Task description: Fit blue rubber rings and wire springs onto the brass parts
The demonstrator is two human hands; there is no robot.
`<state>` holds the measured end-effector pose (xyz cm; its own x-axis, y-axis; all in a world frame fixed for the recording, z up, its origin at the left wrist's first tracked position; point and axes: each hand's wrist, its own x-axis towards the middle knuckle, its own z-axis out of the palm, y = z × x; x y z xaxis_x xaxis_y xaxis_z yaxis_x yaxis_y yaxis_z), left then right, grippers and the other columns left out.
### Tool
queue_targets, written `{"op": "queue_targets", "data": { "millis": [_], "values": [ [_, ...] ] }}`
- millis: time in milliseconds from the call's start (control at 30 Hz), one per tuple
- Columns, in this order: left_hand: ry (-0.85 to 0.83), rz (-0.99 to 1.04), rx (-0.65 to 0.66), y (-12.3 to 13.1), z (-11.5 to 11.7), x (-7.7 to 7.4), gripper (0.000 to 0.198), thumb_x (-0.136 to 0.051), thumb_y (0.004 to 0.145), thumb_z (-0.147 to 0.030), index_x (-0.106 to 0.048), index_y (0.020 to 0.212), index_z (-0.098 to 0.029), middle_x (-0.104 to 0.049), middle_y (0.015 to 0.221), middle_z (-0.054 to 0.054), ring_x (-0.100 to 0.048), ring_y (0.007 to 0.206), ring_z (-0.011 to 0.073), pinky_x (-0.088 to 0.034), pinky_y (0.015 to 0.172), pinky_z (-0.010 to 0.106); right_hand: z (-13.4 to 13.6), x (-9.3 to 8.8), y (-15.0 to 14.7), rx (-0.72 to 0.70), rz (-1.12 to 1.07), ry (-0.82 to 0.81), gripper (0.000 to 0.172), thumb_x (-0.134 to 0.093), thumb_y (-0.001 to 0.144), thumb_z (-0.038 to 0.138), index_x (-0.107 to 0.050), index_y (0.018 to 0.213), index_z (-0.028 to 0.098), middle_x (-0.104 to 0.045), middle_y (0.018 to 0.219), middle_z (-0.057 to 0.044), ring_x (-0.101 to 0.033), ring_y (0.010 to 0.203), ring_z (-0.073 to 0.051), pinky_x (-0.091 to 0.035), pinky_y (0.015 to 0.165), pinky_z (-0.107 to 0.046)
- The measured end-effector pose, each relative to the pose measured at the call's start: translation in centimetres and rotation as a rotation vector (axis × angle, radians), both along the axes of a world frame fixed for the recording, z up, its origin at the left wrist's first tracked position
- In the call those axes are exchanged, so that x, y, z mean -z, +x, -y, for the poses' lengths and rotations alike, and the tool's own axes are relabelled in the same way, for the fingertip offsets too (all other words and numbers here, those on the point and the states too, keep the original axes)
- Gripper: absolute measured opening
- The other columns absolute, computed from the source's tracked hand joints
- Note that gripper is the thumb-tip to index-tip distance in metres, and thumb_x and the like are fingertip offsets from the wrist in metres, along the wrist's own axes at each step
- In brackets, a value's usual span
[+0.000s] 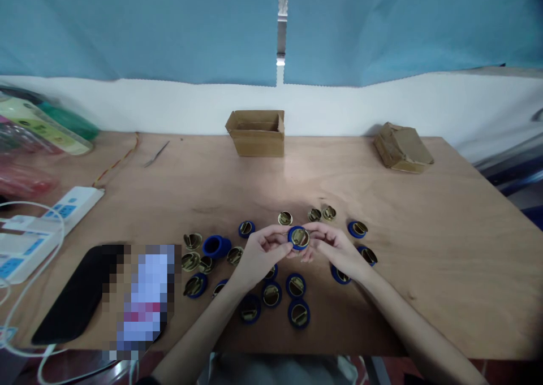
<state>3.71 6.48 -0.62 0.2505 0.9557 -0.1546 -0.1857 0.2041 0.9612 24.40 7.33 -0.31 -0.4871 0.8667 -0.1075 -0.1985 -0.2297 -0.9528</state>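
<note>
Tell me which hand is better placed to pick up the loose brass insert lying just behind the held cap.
Left, probably. Both hands grip the blue cap, but the left hand sits nearer the brass insert; the right hand is farther off.

Phone screen blurred; power strip cut by left edge.

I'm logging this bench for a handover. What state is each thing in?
Blue round cap with brass insert: lifted off the table, held between both hands.
Left hand: fingers closed on the cap.
Right hand: fingers closed on the cap.
Open-topped brown cardboard box: upright, flaps open.
Flat brown cardboard packet: closed.
Empty blue plastic ring: no insert, lying on the wooden table.
</note>
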Motion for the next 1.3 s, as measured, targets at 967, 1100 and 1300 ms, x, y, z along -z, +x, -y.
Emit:
{"op": "queue_targets", "data": {
  "millis": [967, 1100, 1300],
  "values": [
    [0.509, -0.497, -0.125, 0.7, 1.1, 0.6, 0.048, -0.07, 0.088, -0.023, -0.058, 0.134, -0.027, -0.072, 0.124, 0.007, -0.069, 0.108, 0.0225, -0.056, 0.092, 0.037, 0.1, -0.3, 0.0, 0.162, 0.254, 0.106, 0.028, -0.065, 0.094, 0.049, -0.058, 0.093, 0.022, -0.07, 0.08, 0.0, -0.075, 0.072, -0.016, -0.061, 0.069, -0.028],
    [0.542, -0.526, -0.199, 0.6, 0.8, 0.6, 0.024, -0.065, 0.092, -0.024, -0.068, 0.117, -0.024, -0.076, 0.111, 0.006, -0.071, 0.099, 0.0206, -0.056, 0.09, 0.035, 0.6, -0.3, -0.4, 0.134, 0.336, 0.202, 0.022, -0.06, 0.099, 0.043, -0.06, 0.096, 0.022, -0.071, 0.084, -0.002, -0.074, 0.08, -0.016, -0.06, 0.075, -0.029],
    [0.483, -0.517, -0.286, 0.1, 0.5, 1.0, 0.01, -0.06, 0.097, -0.024, -0.07, 0.095, -0.022, -0.076, 0.106, 0.006, -0.072, 0.1, 0.0212, -0.056, 0.089, 0.035, 0.5, -0.9, -0.2, 0.136, 0.368, 0.214, 0.024, -0.052, 0.102, 0.046, -0.057, 0.1, 0.022, -0.073, 0.088, -0.004, -0.073, 0.077, -0.016, -0.06, 0.071, -0.03]
  ]
}}
